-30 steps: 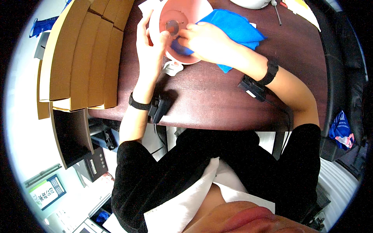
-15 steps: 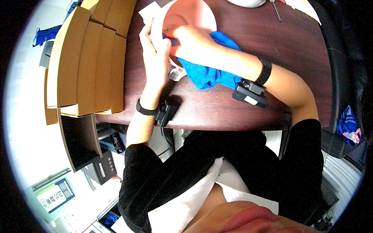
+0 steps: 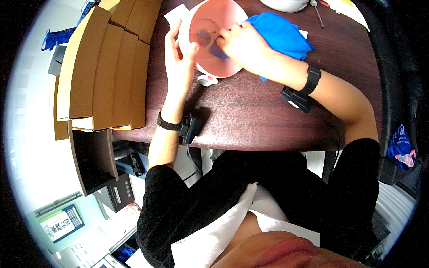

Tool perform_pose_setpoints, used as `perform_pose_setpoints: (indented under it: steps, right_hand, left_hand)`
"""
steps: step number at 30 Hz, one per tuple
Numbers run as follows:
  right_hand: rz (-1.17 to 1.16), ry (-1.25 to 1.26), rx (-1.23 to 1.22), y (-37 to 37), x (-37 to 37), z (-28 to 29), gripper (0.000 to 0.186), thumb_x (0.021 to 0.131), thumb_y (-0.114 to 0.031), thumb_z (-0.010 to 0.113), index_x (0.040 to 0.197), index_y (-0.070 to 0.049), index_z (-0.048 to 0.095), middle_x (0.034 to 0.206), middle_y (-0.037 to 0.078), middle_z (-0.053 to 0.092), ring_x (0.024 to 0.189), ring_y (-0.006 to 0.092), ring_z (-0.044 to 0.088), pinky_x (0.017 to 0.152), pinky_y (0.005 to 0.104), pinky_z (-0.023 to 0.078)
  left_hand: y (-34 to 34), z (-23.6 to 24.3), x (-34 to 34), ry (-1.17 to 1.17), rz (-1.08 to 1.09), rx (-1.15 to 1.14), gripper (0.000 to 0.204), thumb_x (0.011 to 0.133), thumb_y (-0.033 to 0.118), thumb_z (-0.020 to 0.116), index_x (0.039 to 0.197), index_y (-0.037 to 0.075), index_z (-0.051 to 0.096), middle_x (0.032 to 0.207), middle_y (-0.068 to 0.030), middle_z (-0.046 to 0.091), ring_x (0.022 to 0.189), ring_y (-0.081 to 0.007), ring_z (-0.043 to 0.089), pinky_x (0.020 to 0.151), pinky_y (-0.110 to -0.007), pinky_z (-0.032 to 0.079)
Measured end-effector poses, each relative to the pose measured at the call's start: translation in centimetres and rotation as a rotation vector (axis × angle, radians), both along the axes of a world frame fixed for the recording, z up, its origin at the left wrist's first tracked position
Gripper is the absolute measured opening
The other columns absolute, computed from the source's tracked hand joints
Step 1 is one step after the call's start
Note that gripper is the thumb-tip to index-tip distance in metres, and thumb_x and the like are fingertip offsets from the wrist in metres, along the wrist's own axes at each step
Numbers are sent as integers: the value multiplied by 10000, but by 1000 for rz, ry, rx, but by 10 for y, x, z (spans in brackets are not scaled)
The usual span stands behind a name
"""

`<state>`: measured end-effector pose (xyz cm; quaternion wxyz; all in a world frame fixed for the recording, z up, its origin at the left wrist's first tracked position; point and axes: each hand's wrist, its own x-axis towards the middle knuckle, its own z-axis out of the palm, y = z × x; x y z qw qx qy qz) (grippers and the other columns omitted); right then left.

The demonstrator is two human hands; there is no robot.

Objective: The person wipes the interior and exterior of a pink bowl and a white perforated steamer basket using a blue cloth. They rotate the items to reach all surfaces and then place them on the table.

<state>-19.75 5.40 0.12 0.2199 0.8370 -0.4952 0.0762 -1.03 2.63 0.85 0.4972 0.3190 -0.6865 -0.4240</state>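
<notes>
My left hand (image 3: 181, 64) grips the left rim of a pink container (image 3: 216, 64) with a white rim, tipped so its inside shows a round centre piece and small dark dots. My right hand (image 3: 248, 49) has its fingers curled at the container's inside, pinching the blue cloth (image 3: 283, 33), whose bulk lies spread to the right under that hand. A white card (image 3: 175, 14) and a small white piece (image 3: 206, 81) lie beside the container. Both wrists carry black straps with small devices.
Stacked cardboard boxes (image 3: 103, 67) line the left side of the dark wooden desk (image 3: 246, 120). A white rounded object (image 3: 283, 4), a screwdriver (image 3: 319, 18) and papers (image 3: 351, 13) lie at the back. A black chair (image 3: 391, 85) stands at the right.
Since half a second ago my right hand has shifted up and right, uncovering the container's middle; the blue cloth's bulk has swung back up to the right.
</notes>
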Motion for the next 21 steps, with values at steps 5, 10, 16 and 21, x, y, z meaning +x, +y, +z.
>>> perform_pose_setpoints:
  steps: [5,10,16,21]
  right_hand:
    - [-48,-38,0,-8,3,-4,121,789,-139,614,844,-95,712,955,58,640,905,234,624,729,357,498]
    - [29,-246,251,10,14,6,114,762,-107,613,777,-49,711,914,138,683,849,275,684,698,385,560]
    - [84,-727,412,11,29,17,260,725,-258,681,752,0,692,759,209,665,716,356,679,665,444,554]
    - [50,-957,408,-12,33,16,298,731,-266,680,803,23,690,758,236,661,730,385,668,704,464,541]
  left_hand:
    - [2,1,-5,33,12,25,612,884,94,588,1428,87,307,1123,-133,590,1004,-163,564,874,-310,475]
    - [2,-2,-8,27,20,-20,606,881,99,592,1417,75,310,1120,-131,584,1000,-163,561,869,-307,474]
    - [12,0,-9,-29,55,-63,621,865,125,611,1406,54,313,1122,-125,572,991,-164,556,872,-308,467]
    - [10,1,-11,-42,51,-111,644,847,153,641,1398,46,326,1143,-124,565,995,-167,555,890,-307,459]
